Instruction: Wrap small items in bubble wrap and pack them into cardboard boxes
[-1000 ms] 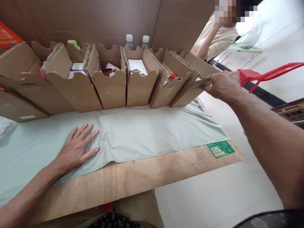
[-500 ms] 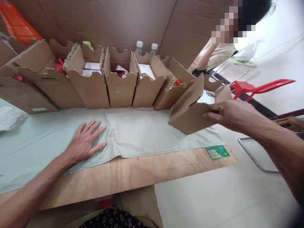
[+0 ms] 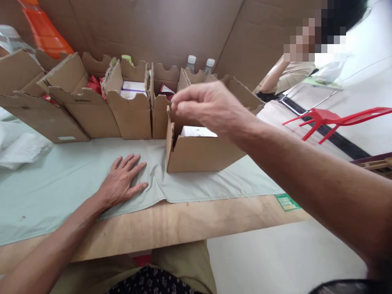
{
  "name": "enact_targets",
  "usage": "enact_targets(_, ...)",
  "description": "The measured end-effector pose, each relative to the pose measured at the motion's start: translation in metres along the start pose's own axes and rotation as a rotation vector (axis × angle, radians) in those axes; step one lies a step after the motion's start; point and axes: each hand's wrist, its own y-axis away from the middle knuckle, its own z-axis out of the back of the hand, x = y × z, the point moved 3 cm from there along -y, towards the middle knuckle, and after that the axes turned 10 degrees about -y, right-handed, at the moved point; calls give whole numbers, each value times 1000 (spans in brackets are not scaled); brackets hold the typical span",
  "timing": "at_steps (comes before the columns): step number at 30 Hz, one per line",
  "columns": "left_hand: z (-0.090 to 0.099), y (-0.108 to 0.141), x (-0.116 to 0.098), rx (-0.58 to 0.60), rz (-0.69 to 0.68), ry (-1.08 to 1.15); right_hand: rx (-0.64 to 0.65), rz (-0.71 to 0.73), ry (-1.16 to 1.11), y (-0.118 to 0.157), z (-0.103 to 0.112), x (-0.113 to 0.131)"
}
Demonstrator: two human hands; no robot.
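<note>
My left hand (image 3: 125, 181) lies flat on the pale green cloth (image 3: 76, 179), fingers spread, holding nothing. My right hand (image 3: 205, 106) reaches across a cardboard box (image 3: 202, 153) in front of the row. Its curled fingers are at the upper edge of the box's left end, closed on it as far as I can see. This box stands with a long side towards me, and a white carton (image 3: 197, 131) shows inside. Part of its rim is hidden behind my hand and forearm.
Several open cardboard boxes (image 3: 136, 118) stand in a row behind, holding cartons and red packets. Clear bottles (image 3: 208, 67) and an orange object (image 3: 49, 34) are behind them. Bubble wrap (image 3: 23, 143) lies left. A person (image 3: 284, 73) sits beyond, near a red chair (image 3: 327, 118).
My right hand has moved left with the cardboard box, which has turned from end-on to long side towards me. My left hand stays flat on the cloth. The view has shifted slightly.
</note>
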Motion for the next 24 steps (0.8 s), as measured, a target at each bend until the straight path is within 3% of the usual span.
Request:
enact_targets(2,-1,1,2,-15,-6,30,-112,113,11,7,9,10)
enact_targets(5,2,5,5,-76,38,111,-347,247,94,39,45,3)
enact_targets(7,8,8,4,-130,104,183,-556,279,90,71,72,-23)
enact_targets(10,21,6,-12,-111,165,322,-892,225,-40,125,97,-87)
enact_targets(12,29,-4,-33,-53,180,442,-873,7,-134,150,92,-132)
enact_targets(14,37,-20,-56,-14,184,568,-650,-168,-217,163,73,-164)
enact_targets(16,41,-37,-78,2,197,654,-453,-236,-244,167,54,-180)
enact_targets(17,42,-46,-87,17,209,673,-418,-240,-232,166,49,-183)
enact_targets(21,39,-75,-108,79,215,616,-522,-206,-138,158,56,-193)
enact_targets(24,35,-87,-102,-29,125,469,-533,-211,-69,161,66,-203)
